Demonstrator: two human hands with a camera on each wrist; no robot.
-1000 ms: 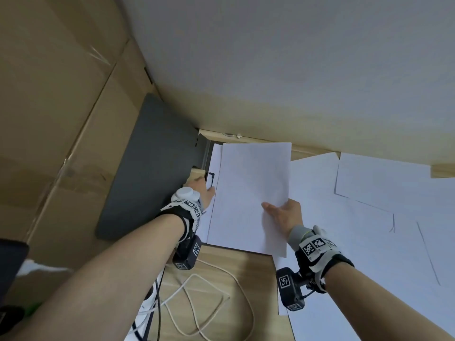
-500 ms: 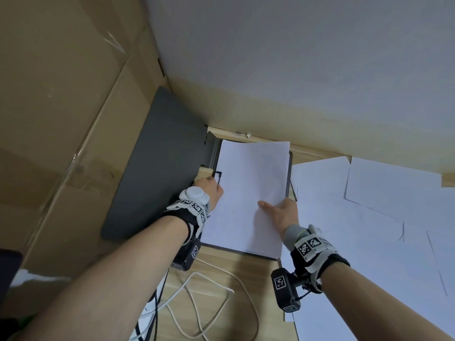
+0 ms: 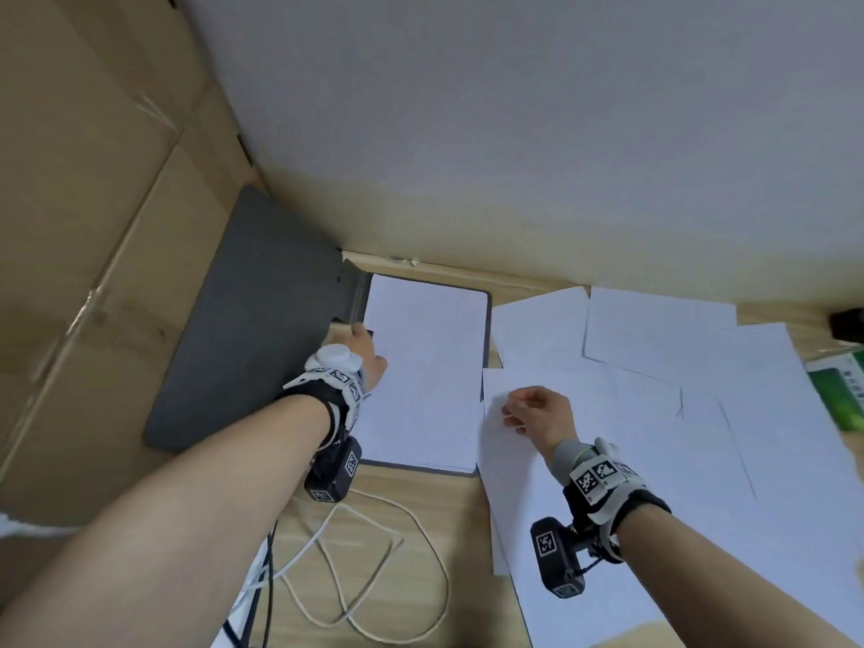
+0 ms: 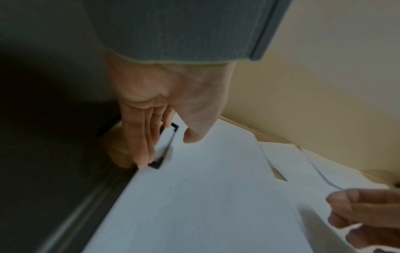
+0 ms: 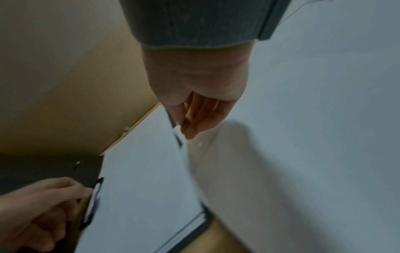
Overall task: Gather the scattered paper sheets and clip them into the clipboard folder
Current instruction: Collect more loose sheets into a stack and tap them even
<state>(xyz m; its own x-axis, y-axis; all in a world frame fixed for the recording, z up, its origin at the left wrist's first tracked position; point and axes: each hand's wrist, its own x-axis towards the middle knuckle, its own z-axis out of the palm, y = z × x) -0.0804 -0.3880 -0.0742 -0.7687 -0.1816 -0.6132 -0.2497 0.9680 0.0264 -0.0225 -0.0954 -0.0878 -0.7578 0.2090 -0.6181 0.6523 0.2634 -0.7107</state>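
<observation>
The grey clipboard folder [image 3: 252,320] lies open in the table's corner, its cover leaning left. A stack of white sheets [image 3: 425,367] rests flat on its right panel. My left hand [image 3: 369,353] is at the stack's left edge, fingers curled on the black wire clip [image 4: 166,147], thumb over the paper. The clip [image 5: 95,200] also shows in the right wrist view. My right hand [image 3: 528,409] is just right of the folder and pinches the near left edge of a loose sheet [image 3: 584,484] between thumb and fingers [image 5: 186,126]. More loose sheets [image 3: 654,329] overlap behind it.
A cardboard box [image 3: 93,226] stands on the left and a pale wall [image 3: 514,133] behind. White cable [image 3: 374,577] loops on the wooden table [image 3: 421,516] near me. A green packet [image 3: 841,390] and a black object [image 3: 848,325] sit at the far right.
The sheet my right hand held now lies on the folder's stack. That hand has let go and moved right to pinch a loose sheet. My left hand stays at the clip.
</observation>
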